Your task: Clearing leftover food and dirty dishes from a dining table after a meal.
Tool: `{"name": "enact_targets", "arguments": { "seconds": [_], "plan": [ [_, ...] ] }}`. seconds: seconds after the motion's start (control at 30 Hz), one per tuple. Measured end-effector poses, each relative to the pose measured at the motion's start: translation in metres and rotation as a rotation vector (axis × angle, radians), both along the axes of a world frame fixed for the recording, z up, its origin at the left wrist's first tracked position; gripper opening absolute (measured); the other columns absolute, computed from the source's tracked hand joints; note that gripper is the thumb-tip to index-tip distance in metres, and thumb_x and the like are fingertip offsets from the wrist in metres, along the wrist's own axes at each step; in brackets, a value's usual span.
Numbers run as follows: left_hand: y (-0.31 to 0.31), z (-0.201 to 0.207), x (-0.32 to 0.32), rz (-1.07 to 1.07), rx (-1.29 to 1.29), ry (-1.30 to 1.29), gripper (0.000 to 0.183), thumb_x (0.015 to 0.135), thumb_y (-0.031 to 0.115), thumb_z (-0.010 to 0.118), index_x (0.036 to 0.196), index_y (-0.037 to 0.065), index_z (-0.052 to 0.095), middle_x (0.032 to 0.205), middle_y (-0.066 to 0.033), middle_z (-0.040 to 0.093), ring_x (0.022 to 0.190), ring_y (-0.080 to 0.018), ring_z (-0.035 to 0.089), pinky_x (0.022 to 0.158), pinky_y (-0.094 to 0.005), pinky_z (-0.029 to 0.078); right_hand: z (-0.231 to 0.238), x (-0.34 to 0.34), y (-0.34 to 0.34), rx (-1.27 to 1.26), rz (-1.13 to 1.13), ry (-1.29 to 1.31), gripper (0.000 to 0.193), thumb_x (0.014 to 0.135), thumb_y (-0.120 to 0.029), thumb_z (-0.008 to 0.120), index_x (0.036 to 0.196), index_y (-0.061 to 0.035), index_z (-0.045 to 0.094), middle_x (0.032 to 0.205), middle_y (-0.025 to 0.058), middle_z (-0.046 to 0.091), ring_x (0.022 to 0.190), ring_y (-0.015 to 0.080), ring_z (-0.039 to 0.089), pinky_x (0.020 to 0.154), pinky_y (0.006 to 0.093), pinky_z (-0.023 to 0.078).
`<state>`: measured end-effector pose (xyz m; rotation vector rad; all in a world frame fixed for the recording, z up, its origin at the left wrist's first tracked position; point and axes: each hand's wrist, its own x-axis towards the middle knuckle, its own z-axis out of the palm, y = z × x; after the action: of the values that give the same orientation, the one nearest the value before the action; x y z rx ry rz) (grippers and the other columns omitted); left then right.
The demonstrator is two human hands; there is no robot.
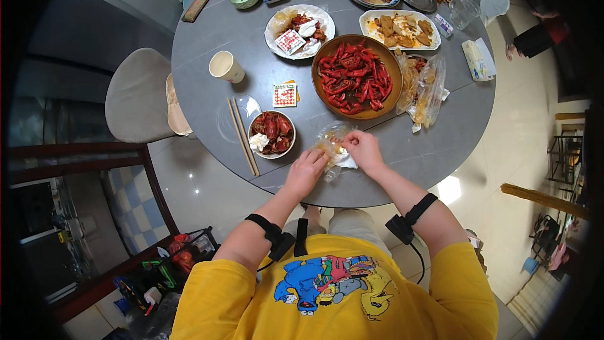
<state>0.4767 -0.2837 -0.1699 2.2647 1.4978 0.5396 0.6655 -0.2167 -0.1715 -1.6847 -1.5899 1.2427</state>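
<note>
Near the table's front edge lies a heap of crumpled clear plastic (331,136), stained orange in places, with a white tissue (346,161) partly under it. My left hand (307,170) rests against the heap's left side, its fingers bent over the plastic. On the other side my right hand (363,150) is closed in a pinch at the heap; its fingertips partly hide what they grip. Just left of my left hand stands a bowl (291,140) full of red crayfish shells and a crumpled tissue. Beyond both hands sits a large brown bowl (319,91) of red crayfish.
Chopsticks (243,136) lie beside the shell bowl, near a paper cup (226,67) and a small checked packet (285,95). More stained plastic (428,91) lies right of the crayfish. Farther back are a shell plate (270,43), a white oval dish (369,33) and a tissue pack (478,61).
</note>
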Motion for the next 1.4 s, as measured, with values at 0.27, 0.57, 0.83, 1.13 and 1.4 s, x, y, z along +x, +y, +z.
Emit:
{"name": "enact_targets", "arguments": {
  "seconds": [0.27,0.57,0.83,1.13,1.4],
  "plan": [
    [0.007,0.007,0.008,-0.104,0.04,0.041,0.048,0.077,0.01,0.058,0.125,0.013,0.052,0.123,-0.0056,0.053,0.108,-0.0277,0.051,0.091,-0.0378,0.044,-0.011,0.015,0.002,-0.344,0.246,0.038,0.019,0.075,-0.018,0.072,0.077,0.0008,0.068,0.064,0.0073,0.064,0.058,0.0123,0.056,0.056,0.0304,0.046],
    [0.014,-0.002,0.02,-0.133,-0.112,0.161,0.039,0.08,0.011,0.052,0.119,0.013,0.057,0.122,-0.0045,0.054,0.111,-0.0261,0.049,0.093,-0.0389,0.04,0.013,0.065,-0.015,0.053,-0.001,-0.195,0.015,0.075,-0.008,0.064,0.088,-0.0001,0.064,0.073,0.012,0.064,0.062,0.0225,0.059,0.061,0.0329,0.049],
    [0.02,0.001,0.018,-0.166,-0.112,0.134,0.037,0.077,0.01,0.054,0.113,0.014,0.059,0.114,-0.003,0.057,0.105,-0.024,0.052,0.089,-0.0381,0.042,-0.005,0.148,-0.009,0.162,-0.26,-0.498,0.015,0.078,-0.008,0.066,0.089,-0.0005,0.06,0.087,0.0138,0.06,0.076,0.0274,0.06,0.071,0.0376,0.048],
    [0.019,0.004,0.018,-0.172,-0.068,0.103,0.039,0.074,0.007,0.057,0.112,0.013,0.059,0.111,-0.003,0.057,0.102,-0.0239,0.053,0.087,-0.0366,0.045,-0.02,0.154,0.002,0.15,-0.283,-0.482,0.005,0.074,-0.006,0.065,0.072,-0.0017,0.063,0.076,0.0148,0.061,0.073,0.0303,0.06,0.068,0.04,0.049],
    [0.018,0.004,0.017,-0.15,-0.039,0.049,0.038,0.074,0.007,0.057,0.111,0.012,0.06,0.11,-0.0037,0.058,0.1,-0.0246,0.055,0.085,-0.0362,0.046,-0.016,0.17,0.004,0.134,-0.406,-0.321,0.006,0.075,-0.006,0.065,0.077,-0.0004,0.063,0.068,0.0096,0.064,0.061,0.0177,0.061,0.061,0.0297,0.049]
  ]
}}
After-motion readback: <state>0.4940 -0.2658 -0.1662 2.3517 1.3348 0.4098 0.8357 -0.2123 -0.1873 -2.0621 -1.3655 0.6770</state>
